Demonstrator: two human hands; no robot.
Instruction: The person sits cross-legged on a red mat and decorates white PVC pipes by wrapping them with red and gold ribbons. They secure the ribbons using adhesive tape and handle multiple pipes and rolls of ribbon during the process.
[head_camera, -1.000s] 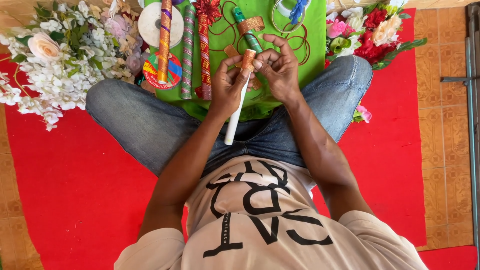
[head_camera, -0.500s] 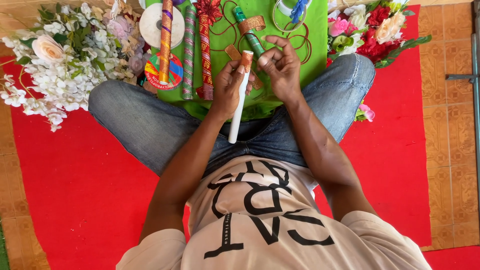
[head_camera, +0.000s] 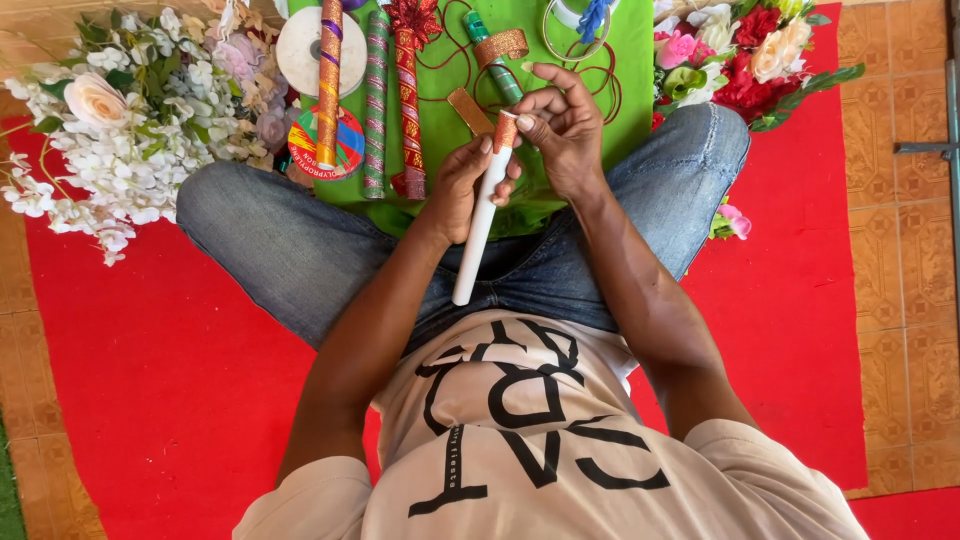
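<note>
White tube (head_camera: 478, 232) held slantwise between both hands, long axis running from the lap up and away; left hand (head_camera: 462, 186) wrapped round its upper part; right hand (head_camera: 562, 128) pinching the copper ribbon (head_camera: 506, 131) at the top end; hands touching.

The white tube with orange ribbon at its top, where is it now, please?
In the head view, centre: the white tube is held by both hands, left hand and right hand, over the lap.

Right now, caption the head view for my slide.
Left hand holds a white stick while right hand presses copper glitter tape around its tip.
</note>
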